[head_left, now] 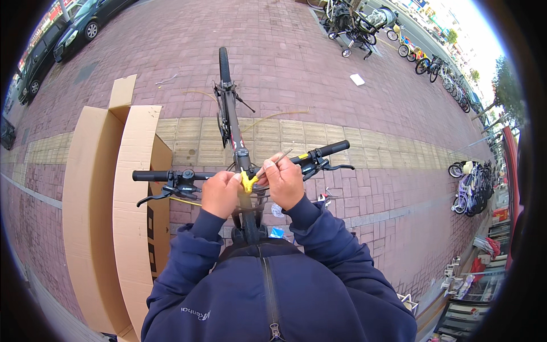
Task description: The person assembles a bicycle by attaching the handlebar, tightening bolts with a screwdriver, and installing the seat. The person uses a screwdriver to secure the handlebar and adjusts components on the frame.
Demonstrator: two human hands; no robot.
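A bicycle stands in front of me, its handlebar [323, 151] running across below my chest. At the middle of the bar sits a small bright yellow forked piece [249, 182]. My left hand [221, 194] is closed, thumb and fingertips pinching the left side of that piece. Pinched in my right hand [284, 181] is a thin, dark rod-shaped tool [288, 153]. Its lower tip points at the yellow piece; whether it touches cannot be made out. Past the bar, the frame [230, 111] and a wheel [224, 64] stretch away from me.
A tall open cardboard box [91, 216] stands close on my left. Small plastic packets [277, 232] lie below the bar. A stroller [356, 31] stands far right, with rows of bicycles [473, 188] along the right side. Parked cars [85, 25] are at far left.
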